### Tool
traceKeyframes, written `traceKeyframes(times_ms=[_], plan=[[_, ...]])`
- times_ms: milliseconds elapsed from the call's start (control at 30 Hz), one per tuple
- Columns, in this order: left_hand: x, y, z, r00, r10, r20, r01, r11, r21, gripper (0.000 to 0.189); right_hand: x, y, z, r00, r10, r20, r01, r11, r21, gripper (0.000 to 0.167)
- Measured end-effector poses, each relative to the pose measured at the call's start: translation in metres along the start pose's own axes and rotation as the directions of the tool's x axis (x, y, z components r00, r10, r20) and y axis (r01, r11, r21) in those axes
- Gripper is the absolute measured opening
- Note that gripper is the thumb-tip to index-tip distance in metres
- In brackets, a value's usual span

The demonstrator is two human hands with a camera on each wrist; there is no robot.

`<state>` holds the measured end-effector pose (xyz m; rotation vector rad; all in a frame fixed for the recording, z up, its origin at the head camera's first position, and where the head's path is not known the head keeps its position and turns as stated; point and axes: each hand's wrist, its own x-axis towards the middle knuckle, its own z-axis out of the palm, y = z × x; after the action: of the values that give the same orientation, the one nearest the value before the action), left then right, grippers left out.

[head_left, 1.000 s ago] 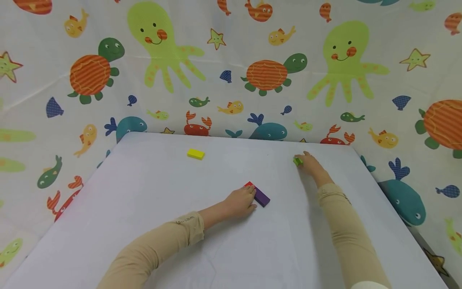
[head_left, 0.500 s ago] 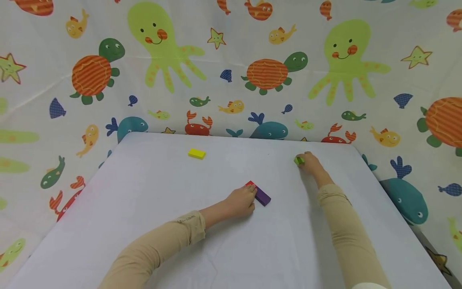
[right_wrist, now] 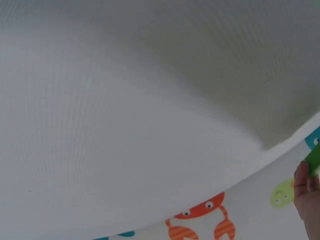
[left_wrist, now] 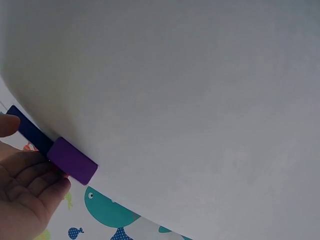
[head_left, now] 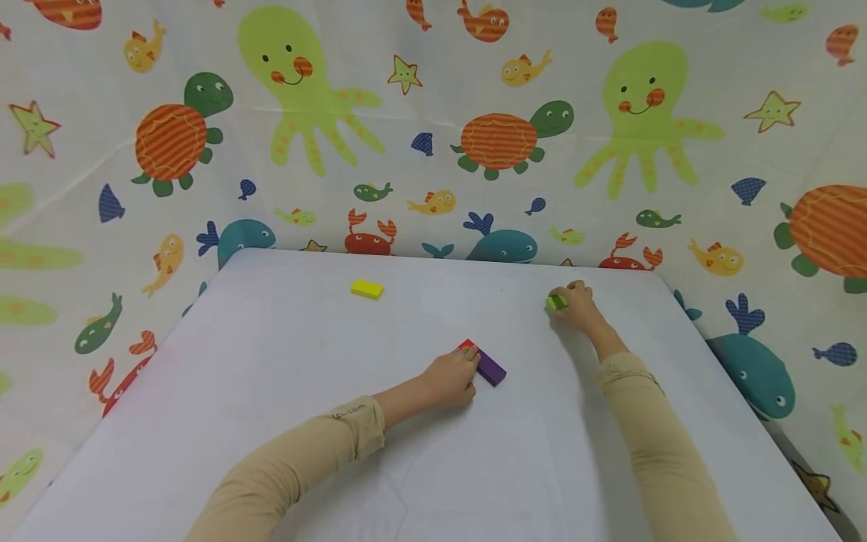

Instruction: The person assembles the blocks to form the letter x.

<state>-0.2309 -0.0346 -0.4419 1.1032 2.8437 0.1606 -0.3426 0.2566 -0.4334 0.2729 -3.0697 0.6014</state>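
Observation:
My left hand [head_left: 450,378] lies over a small group of blocks near the middle of the table. Past its fingertips show a red block [head_left: 467,345] and a purple block [head_left: 491,369]. In the left wrist view, the purple block [left_wrist: 73,161] adjoins a dark blue block [left_wrist: 34,132], which my hand hides in the head view. The thumb overlaps the blue block's far end, and the curled fingers lie on its other side. At the back right, my right hand [head_left: 576,307] pinches a green block [head_left: 557,302]. That green block [right_wrist: 314,159] barely enters the right wrist view.
A yellow block [head_left: 367,289] lies alone toward the back left of the white table [head_left: 271,361]. A curtain [head_left: 406,165] printed with sea animals hangs behind the table and along its sides.
My left thumb has drawn in toward the blocks, which stay in place. The right hand has shifted a little and the green block has turned slightly in its fingers.

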Motion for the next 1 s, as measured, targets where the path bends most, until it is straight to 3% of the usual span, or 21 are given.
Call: traceKeyframes(times_ms=[200, 433, 700, 1000], plan=[[-0.002, -0.001, 0.000, 1.000, 0.008, -0.002, -0.008, 1.000, -0.001, 0.050, -0.004, -0.007, 0.001, 0.996, -0.087, -0.036, 0.089, 0.994, 0.060, 0.039], [-0.001, -0.002, -0.002, 1.000, -0.001, 0.007, 0.001, 1.000, 0.008, 0.052, -0.011, -0.028, -0.001, 0.974, -0.197, -0.107, 0.213, 0.964, 0.160, 0.037], [0.000, -0.002, -0.002, 1.000, 0.002, 0.007, -0.002, 1.000, 0.005, 0.052, -0.023, -0.053, -0.001, 0.975, -0.167, -0.144, 0.204, 0.930, 0.305, 0.037], [-0.003, 0.000, -0.007, 1.000, 0.007, 0.006, -0.007, 1.000, 0.000, 0.052, -0.033, -0.068, 0.006, 0.987, -0.132, -0.094, 0.159, 0.903, 0.399, 0.039]])
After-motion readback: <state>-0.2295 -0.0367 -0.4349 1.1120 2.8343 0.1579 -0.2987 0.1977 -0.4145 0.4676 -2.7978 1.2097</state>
